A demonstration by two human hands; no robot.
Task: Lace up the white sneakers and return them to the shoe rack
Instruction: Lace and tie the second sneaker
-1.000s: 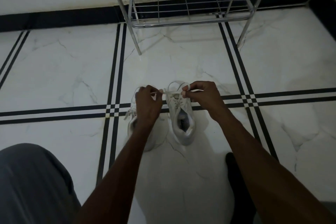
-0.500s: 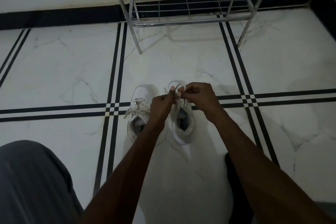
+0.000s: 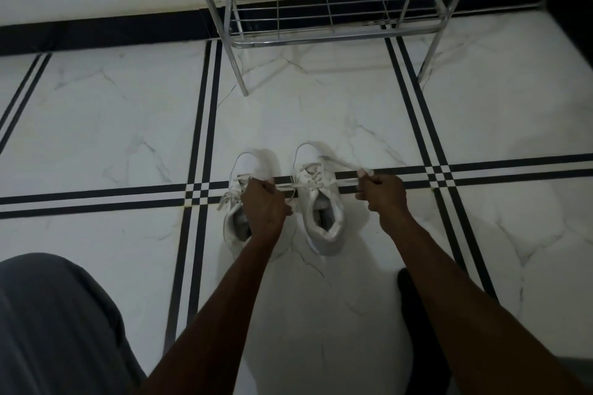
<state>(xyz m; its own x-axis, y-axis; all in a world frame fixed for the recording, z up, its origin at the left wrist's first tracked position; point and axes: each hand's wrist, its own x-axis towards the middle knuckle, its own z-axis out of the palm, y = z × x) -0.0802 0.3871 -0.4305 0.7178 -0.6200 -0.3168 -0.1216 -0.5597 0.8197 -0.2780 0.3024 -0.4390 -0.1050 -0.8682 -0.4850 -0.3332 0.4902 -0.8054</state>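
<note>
Two white sneakers stand side by side on the marble floor, toes pointing away from me. The right sneaker has its lace pulled out sideways to both sides. My left hand is closed on the left end of that lace and covers part of the left sneaker. My right hand pinches the right end, stretched taut, to the right of the shoe. A loose lace trails off the left sneaker's left side.
A chrome wire shoe rack stands against the wall straight ahead, its lower shelf bare. Black stripes cross the white floor. My grey-trousered knee fills the lower left, and a dark foot sits under my right forearm.
My hands were together over the right sneaker half a second ago; they have now pulled apart sideways, drawing the lace ends tight.
</note>
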